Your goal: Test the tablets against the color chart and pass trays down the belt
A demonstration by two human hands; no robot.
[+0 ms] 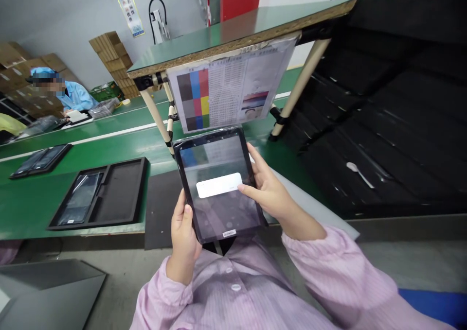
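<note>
I hold a black tablet (219, 184) upright in front of me, its screen lit with a white dialog box in the middle. My left hand (184, 237) grips its lower left edge, thumb lying on the bezel. My right hand (268, 189) wraps the right edge, and its thumb touches the screen at the end of the white box. A colour test chart (233, 84) hangs from the shelf edge just behind the tablet.
A black foam tray (122, 194) with a tablet in its left pocket lies on the green belt (29, 203) to the left; another tray (40, 160) lies farther back. Black racks (383, 126) fill the right. A co-worker in blue (69, 94) sits at far left.
</note>
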